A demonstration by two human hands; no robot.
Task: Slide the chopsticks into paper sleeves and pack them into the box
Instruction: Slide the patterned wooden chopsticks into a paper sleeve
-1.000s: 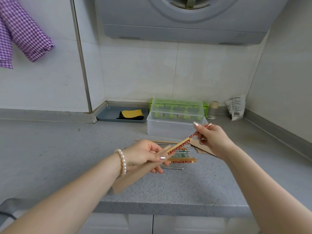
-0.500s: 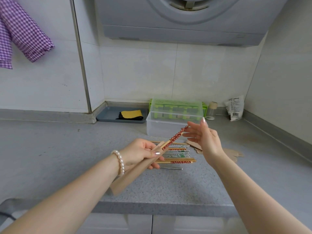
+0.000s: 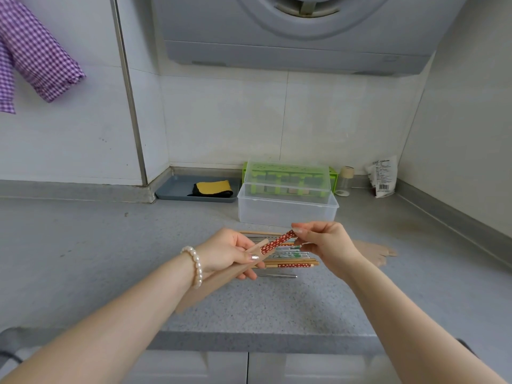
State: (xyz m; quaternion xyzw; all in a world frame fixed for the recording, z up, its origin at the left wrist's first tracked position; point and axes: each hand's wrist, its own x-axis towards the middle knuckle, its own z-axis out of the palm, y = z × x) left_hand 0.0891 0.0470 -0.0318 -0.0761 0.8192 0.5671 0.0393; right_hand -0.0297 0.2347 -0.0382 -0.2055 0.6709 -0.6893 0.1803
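My left hand (image 3: 225,252) grips a brown paper sleeve (image 3: 221,275) that slants down to the left, its mouth near my thumb. A pair of chopsticks with red patterned tops (image 3: 278,241) sticks out of that mouth, most of its length inside. My right hand (image 3: 324,243) pinches the red top end. Under my hands several more chopsticks (image 3: 288,260), wooden and metal, lie in a row on the grey counter (image 3: 83,245). Behind them stands a clear plastic box (image 3: 288,210), its lid leaning upright at the back. More brown sleeves (image 3: 376,252) lie to the right.
A green rack (image 3: 333,178) stands behind the box. A blue tray (image 3: 177,189) with a yellow-and-black cloth sits in the back corner. A small jar (image 3: 345,181) and a white packet (image 3: 383,176) stand by the right wall. A purple checked cloth (image 3: 36,54) hangs at upper left.
The red-topped chopsticks have slid further into the sleeve. My right hand moved down and left with their top end, and less of them shows outside the sleeve.
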